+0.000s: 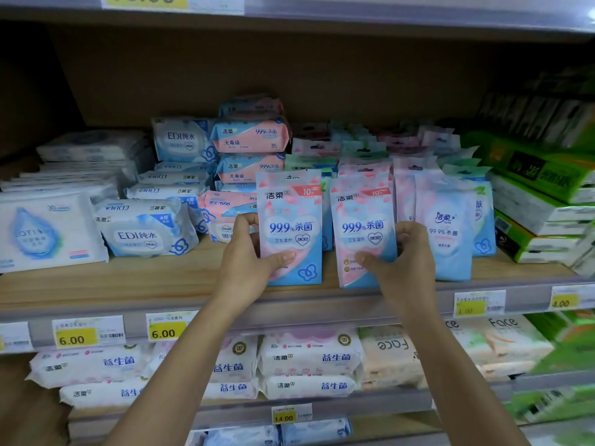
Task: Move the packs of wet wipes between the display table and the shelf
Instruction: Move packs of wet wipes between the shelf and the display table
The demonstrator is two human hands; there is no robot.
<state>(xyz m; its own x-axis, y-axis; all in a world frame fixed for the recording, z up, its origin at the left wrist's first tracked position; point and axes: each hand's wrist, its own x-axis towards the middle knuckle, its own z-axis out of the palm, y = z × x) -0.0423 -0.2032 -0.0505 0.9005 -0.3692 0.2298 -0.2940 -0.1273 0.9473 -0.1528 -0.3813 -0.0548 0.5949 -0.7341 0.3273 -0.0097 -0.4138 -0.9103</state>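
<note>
The left hand (246, 262) gripped a pink-and-blue wipes pack (294, 220), with the thumb across its front and the fingers (243, 221) curled round its left edge. The right hand (404, 265) gripped a second matching pack (363, 220) likewise, by its right edge. Both packs were upright, side by side, at the front of the wooden shelf (128, 280), with rows of similar packs (363, 156) behind.

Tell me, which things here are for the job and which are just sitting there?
For the job:
left hand, gripping the left pack
right hand, gripping the right pack
shelf under both packs

Just sitting there:
EDI packs
green packs
price tags
lower packs
</note>
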